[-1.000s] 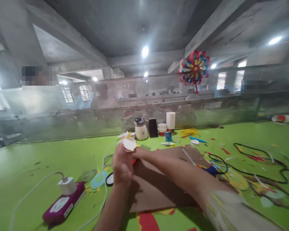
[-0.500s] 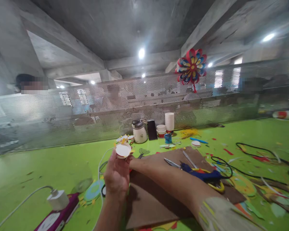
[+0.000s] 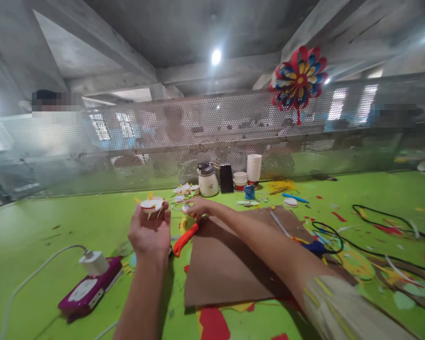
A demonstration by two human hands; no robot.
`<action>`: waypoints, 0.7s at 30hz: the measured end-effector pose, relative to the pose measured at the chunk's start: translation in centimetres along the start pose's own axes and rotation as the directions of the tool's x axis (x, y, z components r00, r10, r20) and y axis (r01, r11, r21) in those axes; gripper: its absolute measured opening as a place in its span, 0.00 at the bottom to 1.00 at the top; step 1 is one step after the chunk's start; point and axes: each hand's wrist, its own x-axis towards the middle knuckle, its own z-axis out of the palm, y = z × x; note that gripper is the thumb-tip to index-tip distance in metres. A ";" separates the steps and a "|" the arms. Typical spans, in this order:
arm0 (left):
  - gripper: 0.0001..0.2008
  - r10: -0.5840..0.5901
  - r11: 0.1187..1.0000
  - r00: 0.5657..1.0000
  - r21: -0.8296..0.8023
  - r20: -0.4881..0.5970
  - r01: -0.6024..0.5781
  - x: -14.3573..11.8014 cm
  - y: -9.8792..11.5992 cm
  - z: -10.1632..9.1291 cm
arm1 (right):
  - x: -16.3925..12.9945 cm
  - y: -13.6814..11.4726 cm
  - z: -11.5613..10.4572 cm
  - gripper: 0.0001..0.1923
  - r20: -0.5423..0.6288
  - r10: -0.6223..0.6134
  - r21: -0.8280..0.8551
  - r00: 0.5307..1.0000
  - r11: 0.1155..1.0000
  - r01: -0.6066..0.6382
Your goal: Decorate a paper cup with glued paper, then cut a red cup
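White paper disc pinched in left hand — right hand fingertips on something small, blurred — grip unclear.

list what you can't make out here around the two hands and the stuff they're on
Head view only:
- Left hand: seen from the back; it holds a small round white piece, whose underside is hidden by the fingers.
- Right hand: what its fingertips touch among the paper scraps is too small and blurred to tell.
- Orange-handled tool: its far end is hidden behind the right hand.
- Brown cardboard: partly covered by the right forearm.
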 end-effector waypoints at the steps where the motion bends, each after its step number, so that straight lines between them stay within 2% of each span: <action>1: 0.11 0.003 1.000 1.000 0.007 -0.031 -0.002 0.2 -0.1 -0.1 | -0.3 0.5 -0.5 0.17 0.007 0.038 0.031 0.999 0.999 -0.038; 5: 0.10 0.002 0.999 0.995 0.040 -0.104 0.002 0.8 -0.3 -0.5 | -1.4 1.7 -1.2 0.17 0.033 0.066 0.120 0.997 0.990 -0.070; 10: 0.10 -0.040 0.990 0.992 0.130 -0.123 0.056 1.6 -0.5 -1.3 | -1.4 1.1 -0.7 0.17 0.044 -0.016 0.093 0.999 0.996 0.012; 13: 0.08 -0.145 0.959 0.984 0.230 -0.105 0.166 1.9 -0.9 -1.8 | -1.1 0.3 -0.5 0.18 -0.004 -0.069 -0.018 0.998 0.997 0.069; 15: 0.07 -0.210 0.929 0.974 0.293 -0.085 0.226 1.9 -1.1 -2.0 | -1.2 -0.2 -0.4 0.26 -0.067 -0.123 -0.125 0.990 0.986 0.114; 18: 0.05 -0.270 0.894 0.962 0.359 -0.044 0.268 1.7 -1.4 -2.0 | -1.8 -0.8 -0.4 0.36 -0.132 -0.236 -0.274 0.963 0.942 0.193; 21: 0.04 -0.322 0.863 0.947 0.408 -0.011 0.298 1.4 -1.5 -1.9 | -2.6 -1.2 -0.4 0.37 -0.127 -0.325 -0.369 0.937 0.893 0.259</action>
